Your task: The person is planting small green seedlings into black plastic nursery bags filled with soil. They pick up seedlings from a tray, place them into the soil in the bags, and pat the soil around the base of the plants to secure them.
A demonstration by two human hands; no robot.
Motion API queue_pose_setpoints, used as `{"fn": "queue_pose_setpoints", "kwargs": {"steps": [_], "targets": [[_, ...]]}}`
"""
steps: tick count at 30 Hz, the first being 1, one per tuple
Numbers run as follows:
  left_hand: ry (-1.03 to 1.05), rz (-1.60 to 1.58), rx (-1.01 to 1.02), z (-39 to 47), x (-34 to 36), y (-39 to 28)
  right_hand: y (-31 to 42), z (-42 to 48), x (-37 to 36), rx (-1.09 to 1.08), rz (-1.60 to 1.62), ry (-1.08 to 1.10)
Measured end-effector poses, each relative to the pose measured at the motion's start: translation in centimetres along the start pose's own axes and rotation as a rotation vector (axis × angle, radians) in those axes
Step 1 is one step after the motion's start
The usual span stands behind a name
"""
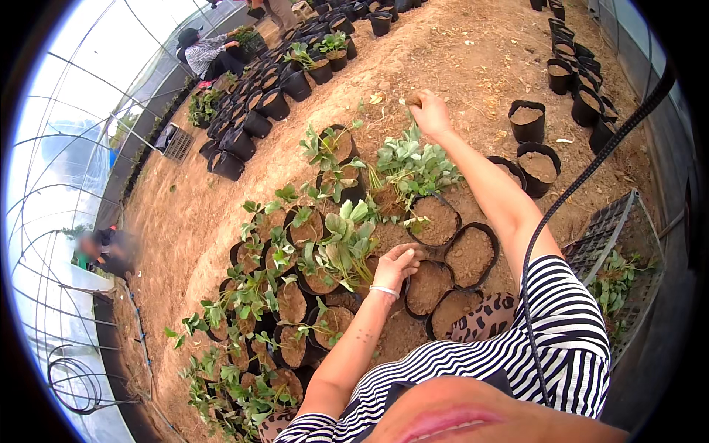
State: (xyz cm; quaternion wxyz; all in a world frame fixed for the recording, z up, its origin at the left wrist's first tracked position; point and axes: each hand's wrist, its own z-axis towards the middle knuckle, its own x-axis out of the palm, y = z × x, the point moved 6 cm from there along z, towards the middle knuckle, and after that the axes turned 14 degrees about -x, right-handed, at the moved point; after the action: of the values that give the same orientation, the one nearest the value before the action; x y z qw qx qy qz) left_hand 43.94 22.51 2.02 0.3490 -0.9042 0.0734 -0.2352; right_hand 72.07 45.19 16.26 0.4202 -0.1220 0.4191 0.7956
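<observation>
My right hand [431, 112] reaches forward over the bare soil, beyond a heap of uprooted leafy seedlings [415, 160]. Its fingers are bent; whether something small is between them cannot be made out. My left hand [396, 268], with a pale bracelet at the wrist, hovers at the near rim of a soil-filled black pot [435, 220], fingers curled and thumb near the fingertips. Whether it holds anything is unclear. Just left of it stands a leafy plant [348, 238]. More soil-filled pots [471, 256] without plants stand to the right of this hand.
Planted pots crowd the lower left. A plastic crate [604, 238] with seedlings stands at the right. Rows of black pots [257, 123] line the upper left, and more pots [527, 119] stand upper right. One person [207, 55] sits among pots; others are farther off.
</observation>
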Motion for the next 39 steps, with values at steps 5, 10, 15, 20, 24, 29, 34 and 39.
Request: {"fn": "queue_pose_setpoints", "kwargs": {"steps": [5,10,15,20,24,29,34,39], "targets": [[0.044,-0.160,0.095,-0.4,0.0,-2.2,8.7,-7.8,-1.8,-0.198,0.541,-0.022],[0.217,-0.335,0.156,-0.4,0.9,-2.2,15.5,-17.8,-2.6,-0.384,0.696,0.243],[0.319,-0.434,0.140,-0.7,0.5,0.0,17.0,-22.2,-2.3,-0.548,0.662,0.444],[0.202,-0.465,0.203,-1.3,-0.9,1.5,16.9,-23.7,-1.2,-0.548,0.592,0.624],[0.056,-0.469,0.322,-2.0,-4.0,1.5,16.3,-23.1,-1.0,-0.320,0.792,0.598],[-0.129,-0.318,0.472,-4.2,-4.6,-0.1,11.8,-21.9,-1.3,0.140,0.915,0.310],[-0.240,-0.159,0.574,-5.6,-4.0,-0.3,14.7,-22.2,-0.1,-0.074,0.778,0.568],[-0.226,-0.019,0.637,-6.6,-3.3,-0.5,16.3,-25.3,3.0,-0.047,0.928,0.942]]}}
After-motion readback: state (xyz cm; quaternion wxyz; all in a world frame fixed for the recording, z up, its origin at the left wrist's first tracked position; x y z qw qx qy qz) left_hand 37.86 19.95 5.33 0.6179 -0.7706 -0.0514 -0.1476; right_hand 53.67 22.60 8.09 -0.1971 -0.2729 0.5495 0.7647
